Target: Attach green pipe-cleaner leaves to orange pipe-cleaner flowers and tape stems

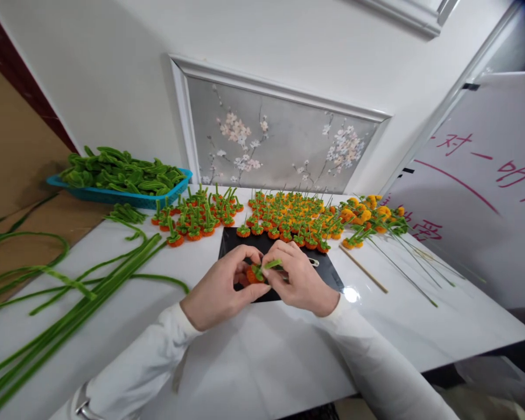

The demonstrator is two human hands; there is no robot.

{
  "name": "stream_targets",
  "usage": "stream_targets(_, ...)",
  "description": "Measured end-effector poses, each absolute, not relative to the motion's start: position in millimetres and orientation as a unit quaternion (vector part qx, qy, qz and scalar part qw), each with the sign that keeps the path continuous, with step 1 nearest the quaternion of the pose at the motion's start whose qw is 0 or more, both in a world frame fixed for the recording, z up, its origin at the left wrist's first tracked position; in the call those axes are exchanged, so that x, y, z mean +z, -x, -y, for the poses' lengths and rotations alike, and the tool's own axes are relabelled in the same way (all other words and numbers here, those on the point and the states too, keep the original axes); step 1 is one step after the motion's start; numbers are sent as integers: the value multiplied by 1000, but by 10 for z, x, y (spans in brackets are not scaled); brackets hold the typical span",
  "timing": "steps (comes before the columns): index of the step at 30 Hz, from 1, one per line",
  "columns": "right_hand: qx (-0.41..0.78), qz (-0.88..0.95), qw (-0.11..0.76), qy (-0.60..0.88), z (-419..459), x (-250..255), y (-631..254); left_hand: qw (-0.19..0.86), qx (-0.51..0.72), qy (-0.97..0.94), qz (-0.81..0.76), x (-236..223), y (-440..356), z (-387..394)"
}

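Both my hands meet over a black mat point(328, 273) near the middle of the white table point(254, 350). My left hand point(221, 287) pinches a small orange pipe-cleaner piece point(252, 274) with a green top. My right hand point(300, 279) is closed on the green pipe-cleaner end point(272, 264) that sticks out of that piece. Fingers of both hands curl round it, hiding most of it.
Behind the mat lie several finished orange pieces with green stems point(192, 219), more orange-yellow ones point(289, 216) and yellow flowers on wire stems point(371, 216). A blue basket of green leaves point(122, 178) stands back left. Long green pipe cleaners point(70, 291) lie left. A wooden stick point(363, 269) lies right.
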State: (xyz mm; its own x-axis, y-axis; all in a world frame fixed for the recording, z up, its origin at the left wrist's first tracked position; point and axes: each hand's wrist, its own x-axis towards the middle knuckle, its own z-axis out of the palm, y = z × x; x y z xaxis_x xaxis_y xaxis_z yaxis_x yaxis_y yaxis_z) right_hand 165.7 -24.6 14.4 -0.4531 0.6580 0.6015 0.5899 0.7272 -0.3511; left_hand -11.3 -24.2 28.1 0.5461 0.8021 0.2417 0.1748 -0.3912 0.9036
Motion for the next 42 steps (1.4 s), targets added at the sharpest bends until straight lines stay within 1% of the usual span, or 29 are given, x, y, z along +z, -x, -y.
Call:
stream_targets(3,56,840,384,379,239,133,-1654,374,368,-777,-346,234,98,251)
stream_targets(6,83,839,389,372,228,126,-1663,351,372,-783,-353,232,109,245)
stream_targets(9,98,845,380,364,221,119,-1675,396,344,-773,-358,270,133,233)
stream_targets(12,87,856,365,355,220,114,-1677,490,309,-730,-361,308,152,212)
stream_targets(15,58,866,365,337,225,116,-1671,573,305,-678,-345,311,169,186)
stream_targets(18,51,870,374,317,235,125,-1663,620,307,-641,-332,298,185,170)
stream_targets(23,70,866,393,300,259,138,-1649,659,287,-609,-336,319,205,176)
stream_targets(27,89,866,391,300,278,143,-1632,670,287,-601,-328,338,210,178)
stream_targets(31,79,850,396,338,276,138,-1612,634,303,-651,-287,332,185,191)
stream_targets(34,78,846,399,345,262,133,-1611,611,337,-654,-292,317,162,203)
stream_targets(36,89,846,403,338,248,131,-1623,635,333,-621,-317,310,161,202)
stream_targets(39,109,849,411,313,229,130,-1650,684,293,-576,-337,309,173,193)
stream_targets(42,114,853,417,291,226,130,-1660,705,266,-561,-342,312,172,195)
